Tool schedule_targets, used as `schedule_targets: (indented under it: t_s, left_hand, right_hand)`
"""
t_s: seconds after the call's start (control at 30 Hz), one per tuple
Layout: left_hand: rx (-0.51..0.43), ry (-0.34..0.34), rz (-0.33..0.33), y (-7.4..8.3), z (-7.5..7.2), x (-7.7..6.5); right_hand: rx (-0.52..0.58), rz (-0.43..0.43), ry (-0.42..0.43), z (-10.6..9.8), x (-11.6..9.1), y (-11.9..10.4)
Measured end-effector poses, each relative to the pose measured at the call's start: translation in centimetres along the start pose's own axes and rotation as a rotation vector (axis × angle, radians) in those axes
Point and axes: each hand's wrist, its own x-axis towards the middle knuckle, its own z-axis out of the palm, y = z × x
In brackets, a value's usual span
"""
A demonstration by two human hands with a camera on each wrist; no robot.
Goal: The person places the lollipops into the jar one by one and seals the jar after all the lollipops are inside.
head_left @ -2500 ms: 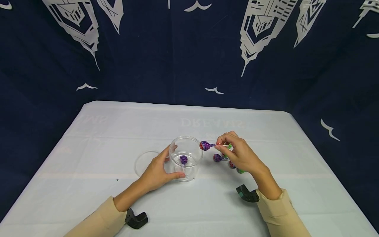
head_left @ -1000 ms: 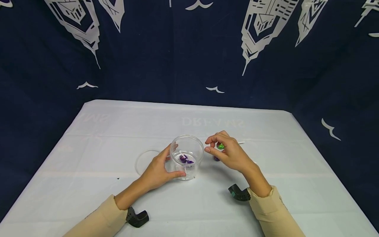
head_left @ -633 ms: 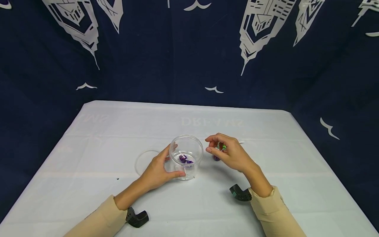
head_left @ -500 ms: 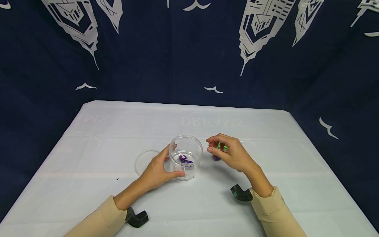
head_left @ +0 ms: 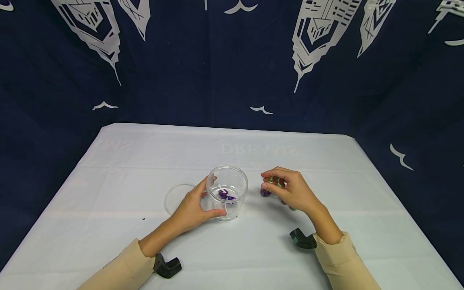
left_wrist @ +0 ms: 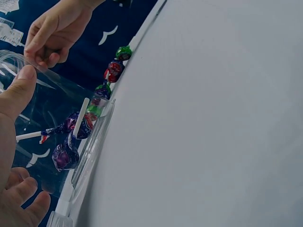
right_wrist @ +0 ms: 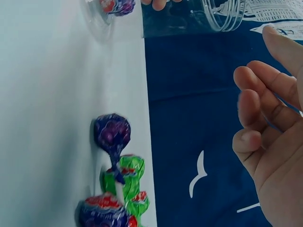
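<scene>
My left hand (head_left: 192, 212) grips a clear round jar (head_left: 236, 207) by its side, thumb in front, fingers behind. Two purple-wrapped lollipops (head_left: 225, 195) lie inside; in the left wrist view, the nearer lollipop (left_wrist: 65, 157) has its white stick pointing up. To the jar's right, my right hand (head_left: 294, 191) hovers over a small pile of lollipops, fingers loosely bent and holding nothing. The right wrist view shows a purple lollipop (right_wrist: 112, 132), a green lollipop (right_wrist: 131, 171) and a red-and-purple lollipop (right_wrist: 104, 212) on the table. The hand partly hides this pile in the head view.
A clear round lid (head_left: 181, 185) lies on the white-covered table (head_left: 108, 241), left of the jar and partly behind my left hand. A tiny dark speck (head_left: 143, 219) is farther left. Dark blue cloth (head_left: 203, 80) with white prints hangs behind the table.
The purple lollipop my right hand pinched by its stick is now in the jar beside the first. My right hand has since drawn back rightward over the pile. The left hand keeps its grip.
</scene>
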Motion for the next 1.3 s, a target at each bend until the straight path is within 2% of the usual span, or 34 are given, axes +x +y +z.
schedule_targets:
  t_s: [0.33,0.57,0.77,1.0,1.3]
  left_hand:
    - [0.006,-0.004,0.008,-0.1,0.1,0.1]
    - [0.002,-0.007,-0.003,-0.1,0.1,0.0]
    - [0.015,-0.006,-0.007,-0.2,0.0,0.1]
    - [0.017,-0.003,-0.005,-0.2,0.0,0.0]
    - [0.019,-0.007,-0.003,-0.2,0.1,0.0]
  right_hand:
    - [-0.023,0.013,0.034,-1.0,-1.1,-0.9]
    - [-0.047,0.032,0.033,-1.3,-2.3,1.4]
    - [-0.043,0.058,0.031,-1.7,-3.1,2.6]
    - [-0.077,0.059,0.051,-2.5,-3.0,-0.6]
    - [-0.104,0.133,0.057,-3.1,-4.3,0.3]
